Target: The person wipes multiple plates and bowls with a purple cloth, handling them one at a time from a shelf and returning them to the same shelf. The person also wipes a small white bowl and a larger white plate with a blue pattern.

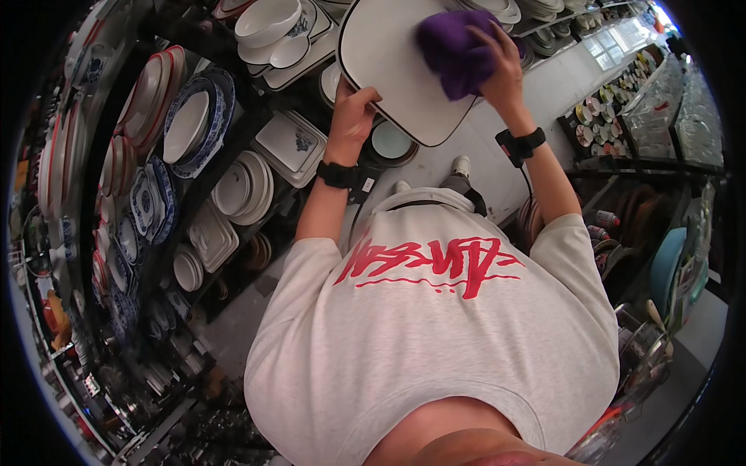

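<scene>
A large white plate [390, 64] with a thin dark rim and rounded corners is held up in front of me, tilted. My left hand [354, 116] grips its near left edge, the thumb lying over the rim. Bunched in my right hand [504, 73] is a purple cloth [454, 55], which lies against the right part of the plate's face. The cloth looks slightly blurred. Part of the plate's far edge runs out of the top of the view.
Shelves on the left carry stacked white dishes [242, 186], blue-patterned platters [201, 122] and red-rimmed plates [154, 96]. White bowls [268, 23] stand just left of the held plate. Small colourful dishes [606, 108] fill a rack at right. Grey floor [495, 163] runs between the shelves.
</scene>
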`<state>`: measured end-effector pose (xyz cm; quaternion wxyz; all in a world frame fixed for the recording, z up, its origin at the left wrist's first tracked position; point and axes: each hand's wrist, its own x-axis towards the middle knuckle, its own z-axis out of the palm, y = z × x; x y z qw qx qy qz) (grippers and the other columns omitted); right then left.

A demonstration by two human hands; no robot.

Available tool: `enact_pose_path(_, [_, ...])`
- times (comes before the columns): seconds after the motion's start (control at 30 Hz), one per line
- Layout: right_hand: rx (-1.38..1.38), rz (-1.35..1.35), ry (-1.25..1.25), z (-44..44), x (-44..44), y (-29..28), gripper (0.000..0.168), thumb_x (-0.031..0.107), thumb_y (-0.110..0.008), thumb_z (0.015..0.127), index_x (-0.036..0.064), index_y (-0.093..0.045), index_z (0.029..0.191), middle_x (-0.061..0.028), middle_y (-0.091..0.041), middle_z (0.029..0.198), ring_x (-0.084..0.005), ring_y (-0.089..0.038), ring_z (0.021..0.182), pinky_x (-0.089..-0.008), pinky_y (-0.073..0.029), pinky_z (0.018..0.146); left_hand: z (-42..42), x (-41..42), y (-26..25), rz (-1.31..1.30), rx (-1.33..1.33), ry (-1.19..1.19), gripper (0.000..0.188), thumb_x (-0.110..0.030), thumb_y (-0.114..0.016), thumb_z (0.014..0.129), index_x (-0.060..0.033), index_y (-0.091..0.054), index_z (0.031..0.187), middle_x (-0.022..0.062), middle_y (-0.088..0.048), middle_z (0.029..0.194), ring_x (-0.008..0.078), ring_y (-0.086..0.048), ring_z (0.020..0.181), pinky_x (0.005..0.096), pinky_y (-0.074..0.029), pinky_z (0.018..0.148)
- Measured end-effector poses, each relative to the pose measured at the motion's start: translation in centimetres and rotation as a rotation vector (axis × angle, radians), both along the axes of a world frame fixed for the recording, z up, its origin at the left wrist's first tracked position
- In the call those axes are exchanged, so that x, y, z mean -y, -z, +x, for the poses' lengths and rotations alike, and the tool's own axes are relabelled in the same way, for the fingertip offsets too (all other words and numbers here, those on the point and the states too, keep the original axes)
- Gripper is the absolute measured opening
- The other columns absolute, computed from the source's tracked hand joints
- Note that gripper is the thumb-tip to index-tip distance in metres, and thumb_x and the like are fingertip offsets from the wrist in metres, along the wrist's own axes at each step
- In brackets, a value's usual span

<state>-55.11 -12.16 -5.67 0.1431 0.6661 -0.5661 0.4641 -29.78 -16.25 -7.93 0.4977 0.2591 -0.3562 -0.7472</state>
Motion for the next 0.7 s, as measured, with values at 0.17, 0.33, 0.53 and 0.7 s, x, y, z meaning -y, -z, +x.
enact_pose_path(0.17, [-0.27, 0.139, -0.208, 6.1, -1.1, -1.6, 0.063, 0.011, -0.071, 0.061, 0.03, -0.059, 0.12, -0.0094, -0.041, 0.134, -0.0305, -0.038, 0.124, -0.0426, -0.043, 0.088, -2.4, -0.1, -1.1, -0.081, -0.126, 0.058, 0.05, 0.011, -0.048, 0.074, -0.0026, -0.048, 0.121, 0.0096, -0.058, 0.114, 0.0196, -0.058, 0.102, 0.0304, -0.05, 0.083])
enact_pose_path(0.33, [-0.527, 0.391, -0.287, 2.5, -3.8, -2.5, 0.058, 0.004, -0.07, 0.055, 0.025, -0.066, 0.109, -0.0054, -0.041, 0.135, -0.0281, -0.038, 0.124, -0.0429, -0.042, 0.086, -0.9, 0.7, -0.2, -0.065, -0.12, 0.006, 0.05, 0.014, -0.045, 0.071, -0.0014, -0.049, 0.118, 0.0103, -0.058, 0.11, 0.021, -0.059, 0.097, 0.0291, -0.05, 0.078])
enact_pose_path(0.53, [-0.335, 0.305, -0.251, 5.2, -2.6, -2.2, 0.061, 0.003, -0.071, 0.05, 0.023, -0.066, 0.108, -0.0058, -0.041, 0.133, -0.0286, -0.039, 0.122, -0.0425, -0.042, 0.084, -1.4, 0.5, -1.8, -0.039, -0.108, -0.08, 0.05, 0.016, -0.044, 0.067, -0.0007, -0.05, 0.113, 0.0091, -0.057, 0.104, 0.0213, -0.058, 0.089, 0.0274, -0.048, 0.071])
enact_pose_path(0.7, [-0.549, 0.447, -0.347, 4.0, -3.9, -2.3, 0.06, 0.006, -0.073, 0.053, 0.023, -0.065, 0.109, -0.0052, -0.039, 0.134, -0.0283, -0.036, 0.124, -0.0415, -0.043, 0.08, -0.1, 1.4, -1.1, -0.081, -0.068, -0.083, 0.05, 0.015, -0.049, 0.066, -0.0022, -0.05, 0.113, 0.0083, -0.057, 0.103, 0.0224, -0.057, 0.092, 0.0305, -0.048, 0.078])
